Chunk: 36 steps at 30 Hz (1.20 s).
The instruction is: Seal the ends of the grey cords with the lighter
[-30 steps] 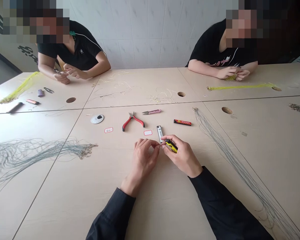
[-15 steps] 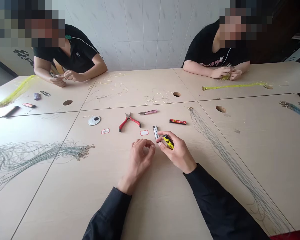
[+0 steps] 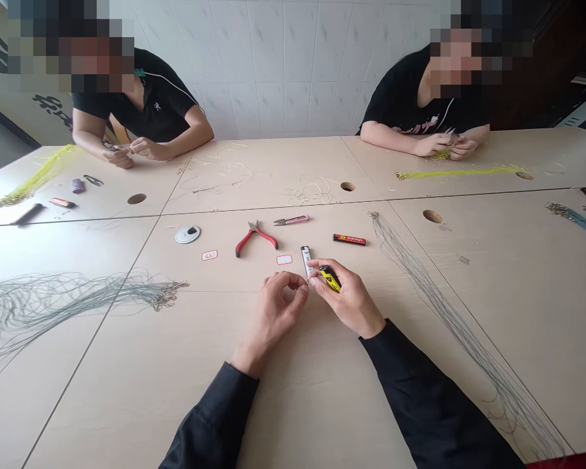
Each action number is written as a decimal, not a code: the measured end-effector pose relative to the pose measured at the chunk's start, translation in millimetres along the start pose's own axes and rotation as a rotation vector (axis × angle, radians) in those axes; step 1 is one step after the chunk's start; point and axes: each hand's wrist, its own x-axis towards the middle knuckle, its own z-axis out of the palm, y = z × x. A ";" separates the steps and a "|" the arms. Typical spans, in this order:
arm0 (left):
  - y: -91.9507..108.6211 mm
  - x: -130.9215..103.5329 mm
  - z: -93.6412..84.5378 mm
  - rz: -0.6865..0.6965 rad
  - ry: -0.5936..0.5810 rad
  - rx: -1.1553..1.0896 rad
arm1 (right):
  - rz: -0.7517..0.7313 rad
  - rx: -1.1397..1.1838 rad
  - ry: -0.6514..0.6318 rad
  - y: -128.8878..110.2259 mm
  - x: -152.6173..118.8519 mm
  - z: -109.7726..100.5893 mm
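My left hand (image 3: 282, 303) is closed in a pinch, thumb against forefinger; what sits between the tips is too small to make out. Its fingertips meet those of my right hand (image 3: 354, 296) in front of me. Held in my right hand is a yellow-and-black lighter (image 3: 331, 279), while thumb and forefinger pinch at the left. Just behind the fingers lies a white lighter (image 3: 306, 255), partly covered by them. A fine line (image 3: 224, 291) crosses the table toward my left hand.
Beyond my hands lie red-handled pliers (image 3: 256, 240), pink thread snips (image 3: 292, 221), a red lighter (image 3: 349, 240) and a white disc (image 3: 187, 234). Bundles of grey-green line with hooks lie left (image 3: 141, 293) and right (image 3: 434, 312). Two people (image 3: 149, 111) (image 3: 422, 107) work opposite.
My left hand has come slightly right, and its fingertips now meet my right hand's. The yellow lighter stays in my right hand. The whole view has shifted a little.
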 end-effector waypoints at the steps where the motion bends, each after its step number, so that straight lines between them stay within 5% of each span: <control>1: -0.8 0.0 0.1 -0.016 -0.005 -0.021 | 0.000 0.007 0.001 -0.3 0.0 0.1; 10: -4.3 2.2 2.4 -0.091 0.034 -0.177 | 0.123 -0.026 -0.006 -4.3 0.1 0.3; 36: -2.6 2.7 1.4 -0.041 0.011 -0.068 | 0.082 -0.097 0.010 2.4 -0.6 3.0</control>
